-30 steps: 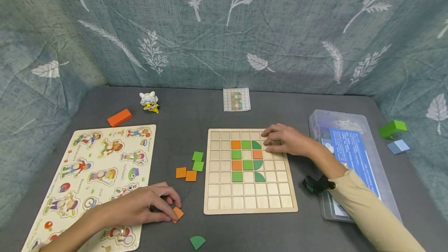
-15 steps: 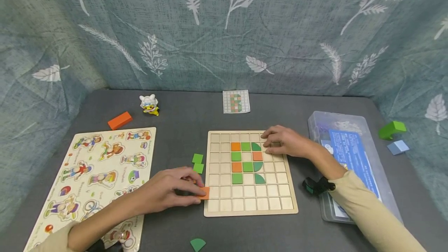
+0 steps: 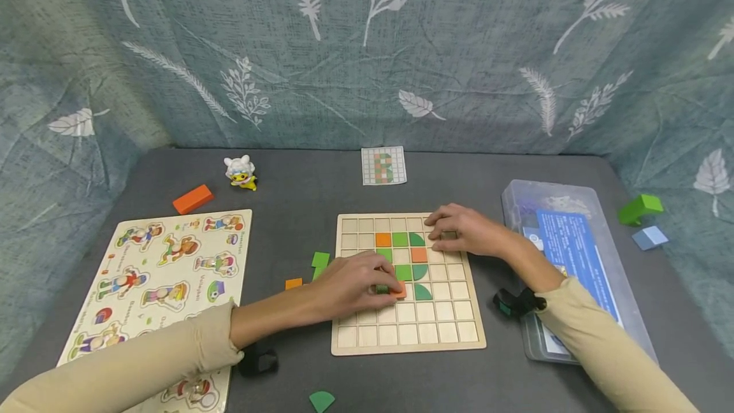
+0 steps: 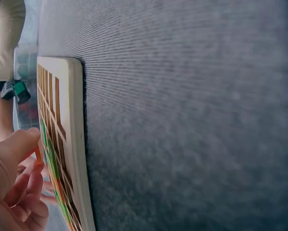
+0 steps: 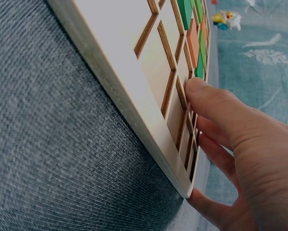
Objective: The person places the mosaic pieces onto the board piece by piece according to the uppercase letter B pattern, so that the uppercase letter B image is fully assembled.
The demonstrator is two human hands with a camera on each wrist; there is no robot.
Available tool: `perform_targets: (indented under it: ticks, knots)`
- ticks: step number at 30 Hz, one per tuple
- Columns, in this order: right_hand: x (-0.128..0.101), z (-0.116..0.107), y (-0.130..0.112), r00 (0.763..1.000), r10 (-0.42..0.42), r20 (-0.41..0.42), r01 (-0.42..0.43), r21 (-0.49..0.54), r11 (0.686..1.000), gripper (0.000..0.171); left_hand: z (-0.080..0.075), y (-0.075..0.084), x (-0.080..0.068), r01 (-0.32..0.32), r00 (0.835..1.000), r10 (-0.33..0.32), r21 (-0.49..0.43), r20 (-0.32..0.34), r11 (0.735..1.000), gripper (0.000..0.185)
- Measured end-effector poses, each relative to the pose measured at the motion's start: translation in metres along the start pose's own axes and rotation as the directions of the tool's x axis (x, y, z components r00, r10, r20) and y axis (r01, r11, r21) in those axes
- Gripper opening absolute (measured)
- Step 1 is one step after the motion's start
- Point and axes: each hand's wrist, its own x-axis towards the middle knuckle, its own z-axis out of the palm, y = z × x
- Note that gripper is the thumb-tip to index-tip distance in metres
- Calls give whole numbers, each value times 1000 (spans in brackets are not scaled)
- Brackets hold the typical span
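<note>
A wooden grid board lies in the middle of the grey table, with orange and green tiles set in its upper cells. My left hand reaches over the board's left half and pinches an orange square tile just above the middle cells. The left wrist view shows the thumb against that orange tile at the board. My right hand rests flat on the board's upper right cells. In the right wrist view its fingers lie on the board.
Green square tiles, an orange tile and a green quarter-circle lie loose left of and below the board. A pattern card sits behind it, a clear plastic box to the right, and a character puzzle to the left.
My left hand has carried the orange tile from the table at the lower left, rightward and up over the board's middle cells. The right hand has stayed put.
</note>
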Motion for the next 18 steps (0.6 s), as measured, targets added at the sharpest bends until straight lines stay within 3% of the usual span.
perform_targets:
  ticks: [6, 18]
  knots:
    - [0, 0, 0, 1000, -2, 2, 2, 5, 1000, 15, 7, 2, 7, -68, 998, 68, 71, 0, 995, 10]
    - [0, -1, 1, 1000, 4, 9, -4, 5, 1000, 14, 10, 3, 11, -62, 998, 60, 88, 21, 994, 9]
